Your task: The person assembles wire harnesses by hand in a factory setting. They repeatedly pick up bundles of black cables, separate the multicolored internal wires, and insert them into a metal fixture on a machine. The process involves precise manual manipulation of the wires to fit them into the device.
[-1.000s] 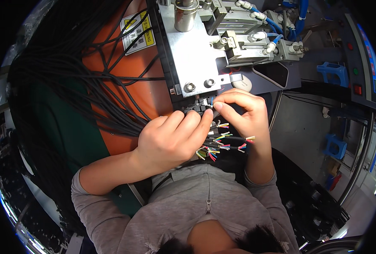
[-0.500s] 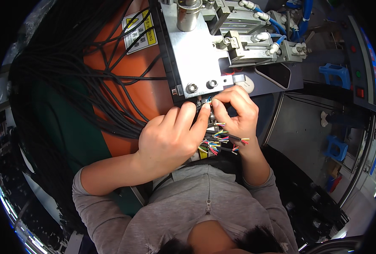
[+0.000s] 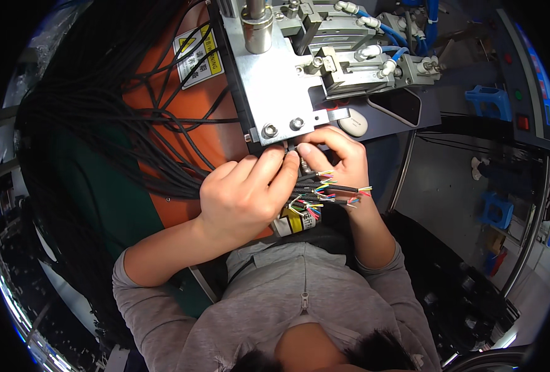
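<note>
My left hand (image 3: 241,189) is closed in a pinch on a black cable end, thumb and forefinger just under the front edge of a metal press fixture (image 3: 272,90). Opposite it, my right hand (image 3: 340,158) has thumb and forefinger curled together at the same spot. Whatever the right fingertips grip is too small and hidden to make out. Below the fingers, several black cables (image 3: 299,195) stick out to the right, ending in bare multicoloured wires (image 3: 315,211). Some of these ends lie across my right wrist.
A thick bundle of black cables (image 3: 138,124) runs from the left over an orange surface (image 3: 216,139). Pneumatic cylinders (image 3: 355,68) with blue hoses stand behind. A phone (image 3: 399,106) and a white rounded case (image 3: 353,123) lie at right. A control panel (image 3: 519,80) stands farther right.
The view has shifted slightly, so the fixture sits farther left. My fingertips have moved closer in under its edge, and the blue wires seen between them before are now hidden.
</note>
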